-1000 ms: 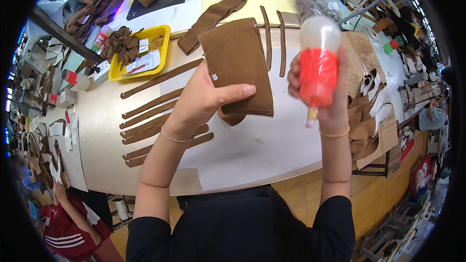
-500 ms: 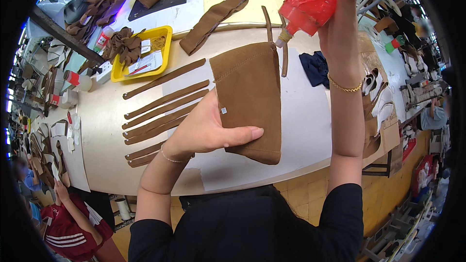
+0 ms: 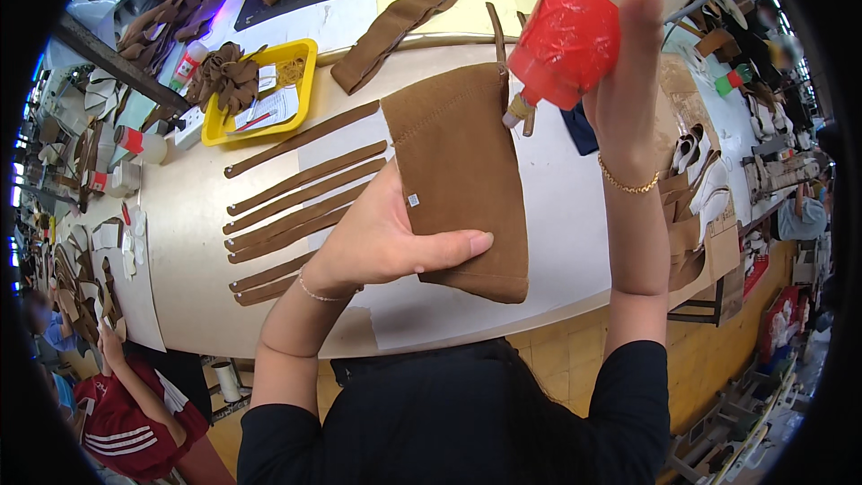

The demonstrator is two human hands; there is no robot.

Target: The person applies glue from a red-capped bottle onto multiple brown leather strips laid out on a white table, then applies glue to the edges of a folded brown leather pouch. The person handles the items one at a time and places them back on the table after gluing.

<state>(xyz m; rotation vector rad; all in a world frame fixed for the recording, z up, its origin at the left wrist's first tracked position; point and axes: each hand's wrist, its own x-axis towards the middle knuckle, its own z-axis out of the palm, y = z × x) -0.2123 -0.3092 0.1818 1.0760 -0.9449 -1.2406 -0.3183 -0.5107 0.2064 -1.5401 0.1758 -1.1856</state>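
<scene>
A folded brown suede-like piece (image 3: 462,184) with a stitched seam across its top is held above the table by my left hand (image 3: 382,238). The thumb presses on its face; the other fingers are hidden behind it. My right hand (image 3: 631,90) grips a tilted squeeze bottle (image 3: 570,40) with a red label, its nozzle pointing down. The nozzle tip is at the piece's right edge, below the top corner; whether it touches cannot be made out. A narrow brown strip (image 3: 496,31) shows just beyond that corner.
Several narrow brown strips (image 3: 305,189) lie in a row at left. Behind them stands a yellow tray (image 3: 312,81) with scraps and paper. A wide brown band (image 3: 395,36) lies at the back, dark blue cloth (image 3: 579,130) at right. Another person's hand shows at the far edge.
The bottle and my right hand have moved down, carrying the nozzle from the piece's top right corner a little way along its right edge. The piece has turned slightly in my left hand.
</scene>
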